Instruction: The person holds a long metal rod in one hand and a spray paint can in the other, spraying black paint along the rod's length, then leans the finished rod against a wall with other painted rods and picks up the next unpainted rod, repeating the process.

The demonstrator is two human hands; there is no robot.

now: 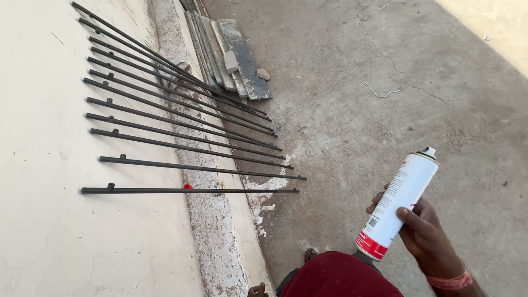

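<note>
My right hand [423, 231] wraps the white spray can [397, 206] mid-body, nozzle up, over concrete | light, rigid, smooth (could slip), so I grip below centre | left hand [257, 290] barely visible, grip unclear | 12 black rods [187, 165] lie nearby.

The spray can [397, 205] is white with a red band at the bottom, a white nozzle and a dark ring under it, plus some small dark print down the side. The metal rods [181, 124] are all black, and there's 1 tiny red spot [188, 186] by the lowest rod. The wall [49, 165] is cream, the concrete floor [385, 110] grey with white splashes, the stone slabs [236, 55] dull grey-green, the wristband [451, 281] pinkish-orange, and the trousers [335, 278] dark red.
</note>
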